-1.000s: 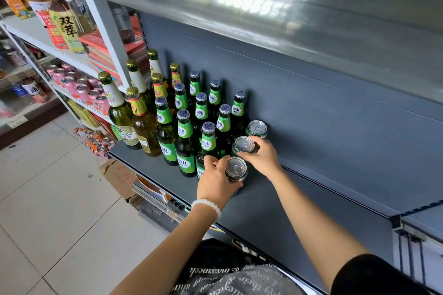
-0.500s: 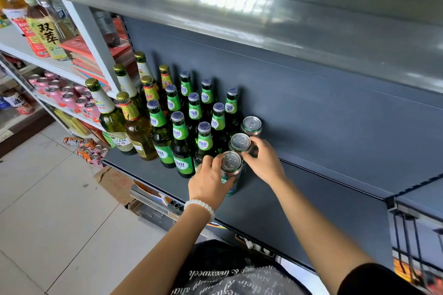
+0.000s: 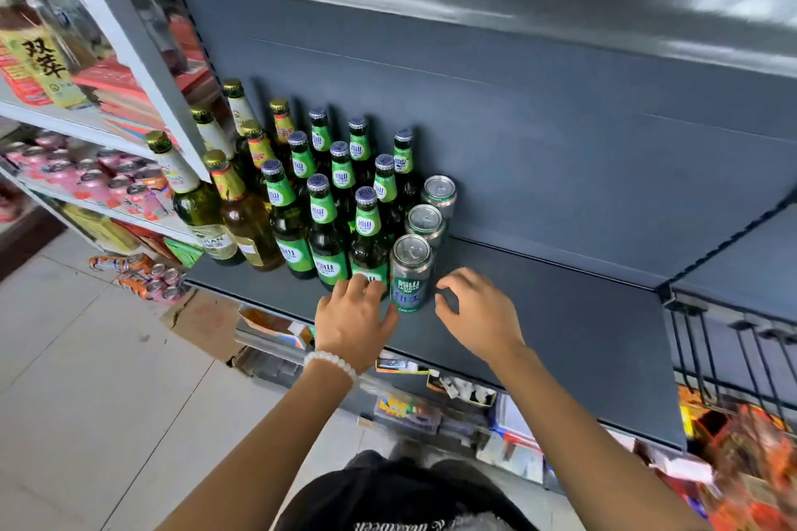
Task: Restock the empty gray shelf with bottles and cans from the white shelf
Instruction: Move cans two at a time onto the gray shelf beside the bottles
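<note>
We look down at a gray shelf (image 3: 539,341), and take the front can (image 3: 410,272) as our landmark. Far to its left stands the white shelf (image 3: 142,56), stocked with pink cans (image 3: 92,185). Just left of the can, green bottles (image 3: 323,228) stand in rows, touching it. Our left hand (image 3: 351,319) lies low and left of the can, fingers loose, holding nothing, tips near its base. The can stands upright, its long axis vertical, first in a line of three cans running back toward the rear panel. Our right hand (image 3: 478,315) sits just right of it, curled open, empty, not touching. We judge both hands about equally near. Rightward of the can the shelf lies bare.
</note>
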